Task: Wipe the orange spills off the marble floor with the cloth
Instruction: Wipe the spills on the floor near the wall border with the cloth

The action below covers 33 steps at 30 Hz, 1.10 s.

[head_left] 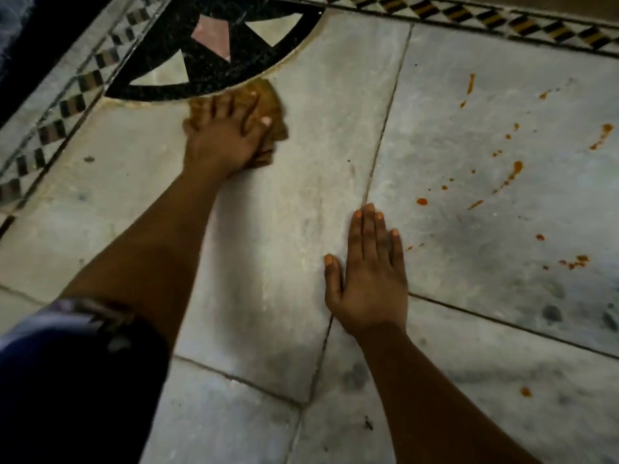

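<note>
Dark blue sleeve cloth [67, 380] is seen nearest, over the pale grey marble floor [268, 296]. Wiping is judged under way: the crumpled orange-brown cloth [271, 108] is pressed beneath the left hand [227, 135], fingers [249, 105] spread over it. The right hand [368, 279] is laid flat, fingers straight. Orange spills [512, 172] remain well beyond those fingertips; the cloth must be carried there next.

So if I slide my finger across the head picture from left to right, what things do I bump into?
Checkered border strip → left hand pressing the cloth → right hand flat on the marble floor → orange spills.
</note>
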Tool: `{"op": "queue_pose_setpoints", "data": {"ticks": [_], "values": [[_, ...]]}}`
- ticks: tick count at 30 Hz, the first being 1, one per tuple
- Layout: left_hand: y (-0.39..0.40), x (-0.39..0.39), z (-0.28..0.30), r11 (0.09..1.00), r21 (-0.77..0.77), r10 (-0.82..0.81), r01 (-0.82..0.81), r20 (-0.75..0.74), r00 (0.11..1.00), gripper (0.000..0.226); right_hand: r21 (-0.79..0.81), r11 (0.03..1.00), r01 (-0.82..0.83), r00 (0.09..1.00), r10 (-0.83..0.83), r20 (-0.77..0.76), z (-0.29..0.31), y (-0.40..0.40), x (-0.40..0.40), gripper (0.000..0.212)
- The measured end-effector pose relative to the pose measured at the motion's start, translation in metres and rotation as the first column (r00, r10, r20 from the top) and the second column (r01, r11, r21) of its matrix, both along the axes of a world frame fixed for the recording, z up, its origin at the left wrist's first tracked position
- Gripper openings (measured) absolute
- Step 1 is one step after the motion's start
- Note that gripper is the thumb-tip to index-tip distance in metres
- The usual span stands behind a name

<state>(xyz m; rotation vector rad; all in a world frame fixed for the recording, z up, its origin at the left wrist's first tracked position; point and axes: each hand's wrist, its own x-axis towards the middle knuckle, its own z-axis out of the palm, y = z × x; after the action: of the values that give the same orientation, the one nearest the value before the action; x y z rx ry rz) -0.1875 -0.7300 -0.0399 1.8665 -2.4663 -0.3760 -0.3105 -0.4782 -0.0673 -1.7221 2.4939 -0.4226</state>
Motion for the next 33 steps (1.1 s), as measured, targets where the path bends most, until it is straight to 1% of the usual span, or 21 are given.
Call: {"op": "queue_pose_setpoints", "data": {"ticks": [1, 3, 4, 6, 8, 9, 12, 14, 16, 17, 19, 21, 23, 25, 27, 28, 29, 30, 31, 33], "values": [[0.002, -0.015, 0.0, 1.0, 0.01, -0.017, 0.017, 0.009, 1.0, 0.064, 0.003, 1.0, -0.002, 1.0, 0.002, -0.007, 0.0, 0.0, 0.0, 0.07], [0.032, -0.036, -0.003, 0.99, -0.009, -0.143, 0.143, 0.024, 0.989, 0.076, -0.001, 1.0, 0.001, 1.0, -0.001, -0.01, 0.002, 0.0, 0.0, 0.07], [0.056, -0.037, -0.005, 0.976, -0.019, -0.215, 0.215, 0.033, 0.976, 0.077, -0.002, 1.0, -0.001, 1.0, 0.001, -0.01, 0.002, -0.001, -0.001, 0.07], [0.101, -0.015, -0.007, 0.938, -0.063, -0.339, 0.341, 0.03, 0.94, 0.074, -0.004, 1.0, -0.004, 1.0, 0.004, -0.006, 0.002, 0.0, -0.001, 0.069], [0.125, 0.025, -0.007, 0.915, -0.1, -0.394, 0.392, 0.005, 0.919, 0.07, 0.0, 1.0, -0.007, 1.0, 0.007, -0.011, 0.002, 0.0, -0.001, 0.07], [0.123, 0.046, -0.007, 0.922, -0.106, -0.374, 0.371, -0.009, 0.927, 0.069, 0.004, 1.0, -0.011, 1.0, 0.011, -0.013, 0.001, 0.0, -0.001, 0.07], [0.089, 0.079, -0.007, 0.976, -0.126, -0.183, 0.179, -0.021, 0.983, 0.067, 0.02, 0.999, -0.028, 0.999, 0.029, -0.02, -0.001, 0.001, -0.002, 0.074], [0.062, 0.069, -0.002, 0.993, -0.095, -0.076, 0.074, -0.02, 0.997, 0.063, 0.038, 0.998, -0.042, 0.999, 0.043, -0.027, -0.001, 0.002, -0.001, 0.076], [0.047, 0.05, 0.003, 0.999, -0.039, -0.022, 0.022, 0.013, 1.0, 0.06, 0.054, 0.997, -0.047, 0.998, 0.049, -0.033, 0.0, 0.003, -0.001, 0.075], [0.049, 0.044, 0.006, 0.999, -0.027, -0.025, 0.026, 0.027, 0.999, 0.061, 0.066, 0.997, -0.047, 0.998, 0.049, -0.037, 0.002, 0.003, -0.001, 0.074], [0.065, 0.037, 0.01, 0.996, -0.034, -0.084, 0.084, 0.021, 0.996, 0.063, 0.097, 0.994, -0.043, 0.998, 0.047, -0.042, 0.003, 0.002, -0.003, 0.072], [0.103, 0.041, 0.015, 0.99, -0.05, -0.128, 0.129, 0.034, 0.991, 0.057, 0.125, 0.991, -0.043, 0.998, 0.047, -0.03, 0.007, 0.005, -0.002, 0.068], [0.143, 0.05, 0.026, 0.989, -0.066, -0.129, 0.133, 0.067, 0.989, 0.052, 0.171, 0.984, -0.054, 0.999, 0.054, 0.005, 0.014, 0.005, -0.002, 0.068], [0.181, 0.06, 0.039, 0.992, -0.065, -0.102, 0.105, 0.054, 0.993, 0.05, 0.257, 0.962, -0.089, 0.995, 0.077, 0.056, 0.026, 0.001, -0.006, 0.068], [0.203, 0.071, 0.045, 0.999, 0.009, -0.049, 0.049, -0.02, 0.999, 0.047, 0.424, 0.895, -0.141, 0.989, 0.11, 0.096, 0.044, 0.0, -0.015, 0.067], [0.216, 0.079, 0.053, 0.997, 0.074, 0.017, -0.008, -0.122, 0.992, 0.045, 0.461, 0.874, -0.157, 0.987, 0.123, 0.102, 0.057, 0.005, -0.018, 0.065], [0.227, 0.086, 0.059, 0.982, 0.181, 0.099, -0.052, -0.262, 0.96, 0.041, 0.463, 0.872, -0.158, 0.986, 0.116, 0.118, 0.064, 0.013, -0.02, 0.064], [0.24, 0.091, 0.071, 0.965, 0.249, 0.182, -0.087, -0.39, 0.903, 0.038, 0.43, 0.891, -0.148, 0.987, 0.103, 0.125, 0.074, 0.026, -0.02, 0.063], [0.251, 0.098, 0.079, 0.955, 0.277, 0.233, -0.106, -0.477, 0.848, 0.035, 0.388, 0.91, -0.144, 0.987, 0.103, 0.125, 0.079, 0.04, -0.018, 0.062], [0.277, 0.11, 0.095, 0.953, 0.278, 0.262, -0.119, -0.561, 0.786, 0.031, 0.323, 0.931, -0.171, 0.985, 0.152, 0.083, 0.084, 0.071, -0.01, 0.061]]}}
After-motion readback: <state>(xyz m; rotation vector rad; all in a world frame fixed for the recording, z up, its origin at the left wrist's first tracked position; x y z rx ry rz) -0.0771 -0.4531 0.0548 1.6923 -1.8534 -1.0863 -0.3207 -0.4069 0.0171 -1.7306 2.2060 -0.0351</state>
